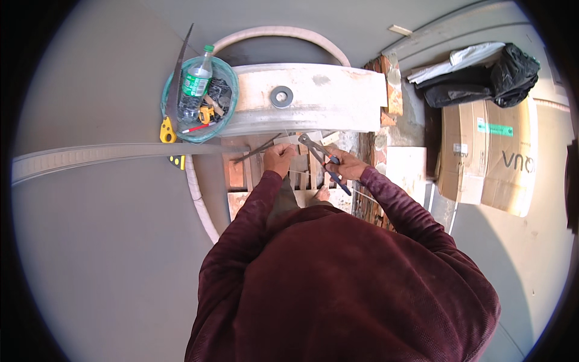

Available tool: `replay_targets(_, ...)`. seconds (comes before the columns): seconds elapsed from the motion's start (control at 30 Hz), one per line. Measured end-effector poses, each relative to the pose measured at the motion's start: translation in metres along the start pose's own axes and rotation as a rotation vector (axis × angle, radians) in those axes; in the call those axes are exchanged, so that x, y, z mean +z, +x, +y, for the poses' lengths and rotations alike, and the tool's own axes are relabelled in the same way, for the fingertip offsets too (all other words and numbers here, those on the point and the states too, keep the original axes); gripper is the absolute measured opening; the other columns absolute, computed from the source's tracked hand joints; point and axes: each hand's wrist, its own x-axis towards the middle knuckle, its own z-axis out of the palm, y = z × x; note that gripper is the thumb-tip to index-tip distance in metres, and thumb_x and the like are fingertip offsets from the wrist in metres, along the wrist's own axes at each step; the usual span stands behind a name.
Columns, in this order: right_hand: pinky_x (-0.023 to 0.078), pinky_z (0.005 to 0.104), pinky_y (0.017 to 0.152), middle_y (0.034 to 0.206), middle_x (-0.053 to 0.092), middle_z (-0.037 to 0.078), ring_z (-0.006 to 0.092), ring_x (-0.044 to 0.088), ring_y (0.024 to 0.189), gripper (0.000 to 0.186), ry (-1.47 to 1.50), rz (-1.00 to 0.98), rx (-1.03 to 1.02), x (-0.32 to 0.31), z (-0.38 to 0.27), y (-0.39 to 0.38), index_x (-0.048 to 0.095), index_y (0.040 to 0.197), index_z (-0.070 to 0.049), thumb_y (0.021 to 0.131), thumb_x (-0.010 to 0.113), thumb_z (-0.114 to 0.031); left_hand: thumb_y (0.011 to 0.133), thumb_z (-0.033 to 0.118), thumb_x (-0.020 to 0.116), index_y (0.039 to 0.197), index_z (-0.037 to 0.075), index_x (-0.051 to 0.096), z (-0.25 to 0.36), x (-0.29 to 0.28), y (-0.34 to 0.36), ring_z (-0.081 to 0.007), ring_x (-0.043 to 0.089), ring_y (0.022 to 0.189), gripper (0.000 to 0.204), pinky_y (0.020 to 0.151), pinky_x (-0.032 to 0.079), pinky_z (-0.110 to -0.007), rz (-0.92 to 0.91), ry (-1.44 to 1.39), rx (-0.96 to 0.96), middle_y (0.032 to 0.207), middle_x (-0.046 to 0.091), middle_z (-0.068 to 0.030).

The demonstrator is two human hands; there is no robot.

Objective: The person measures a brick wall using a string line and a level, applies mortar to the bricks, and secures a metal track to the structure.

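My right hand point(345, 166) is wrapped round a pair of end-cutting pliers point(313, 145) with dark blue handles. Their metal head points up and left, close to my left hand point(279, 159). The fingers of that left hand are pinched together; whatever lies between them is too small to make out. A thin pale line, like wire or string, runs below both hands toward the right. Just left of my left hand, thin dark rods point(256, 149) cross over the bricks. A black ring-shaped roll point(281, 96) lies on the white curved slab beyond my hands.
A teal bucket point(228, 123) at the slab's left holds a green-capped bottle point(196, 84), a yellow tape measure point(206, 114) and dark bits. A handsaw point(175, 90) leans against it. A pale hose point(283, 30) curves behind. Cardboard boxes point(494, 163) and black plastic point(512, 69) stand right.
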Motion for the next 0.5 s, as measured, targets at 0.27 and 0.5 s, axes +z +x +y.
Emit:
replay_targets(0.27, 0.057, 0.0290, 0.064, 0.099, 0.054, 0.001, 0.0144, 0.057, 0.080, 0.068, 0.078, -0.079, -0.055, 0.013, 0.039, 0.019, 0.030, 0.147, -0.030, 0.088, 0.050, -0.004, 0.089, 0.019, 0.063, 0.079, 0.000, 0.068, -0.025, 0.021, -0.011, -0.0062, 0.053, 0.054, 0.022, 0.050, 0.042, -0.025, -0.033, 0.067, -0.007, 0.062, 0.061, -0.0007)
replay_targets(0.5, 0.059, 0.0396, 0.080, 0.118, 0.056, 0.007, 0.0234, 0.058, 0.105, 0.066, -0.059, -0.085, 0.078, 0.003, 0.023, 0.012, 0.027, 0.148, -0.030, 0.093, 0.055, -0.008, 0.087, 0.019, 0.063, 0.082, 0.001, 0.069, -0.028, 0.023, -0.014, -0.0096, 0.056, 0.059, 0.020, 0.056, 0.045, -0.027, 0.039, -0.004, 0.027, 0.067, 0.065, -0.0028)
